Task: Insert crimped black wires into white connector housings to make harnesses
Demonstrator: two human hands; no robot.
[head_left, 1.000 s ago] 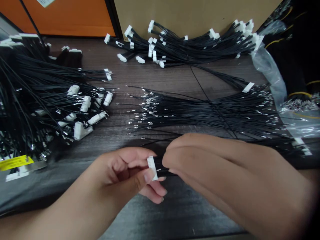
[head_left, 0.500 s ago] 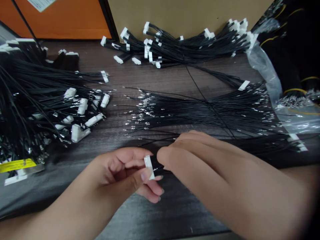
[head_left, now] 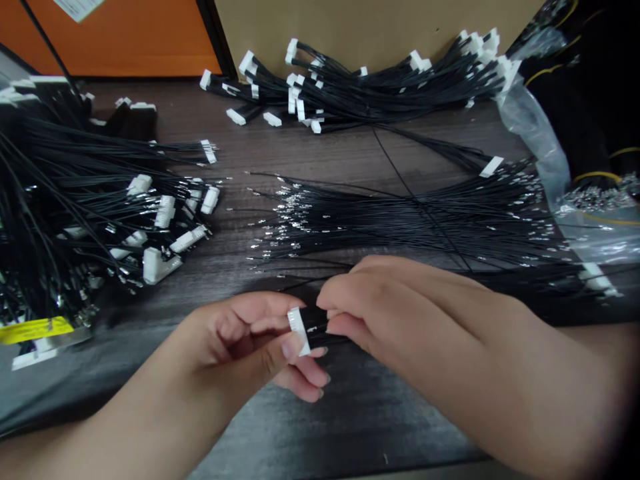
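Several wires (head_left: 313, 315) seem seated in the connector (head_left: 299, 331) your left hand (head_left: 250, 343) pinches; your right hand (head_left: 400, 320) holds another wire (head_left: 321, 327), its terminal (head_left: 312, 329) unseated

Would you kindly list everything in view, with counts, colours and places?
Connector: one, white, front centre
Connector wires: several, black, front centre
Wire bundle: many wires, black with silvery tips, centre
Back harnesses: many, black with white connectors, back centre
Side pile: many wires, black with white connectors, left
Yellow tag: one, yellow, lower left
Orange panel: one, orange, back left
Paper: one, white, on the orange panel
Tan panel: one, tan, back centre
Plastic: count unclear, clear, right
Bands: several, yellow, right
Table: one, dark, beneath
Left hand: one, bare, holding the connector
Right hand: one, bare, closed on the connector wires
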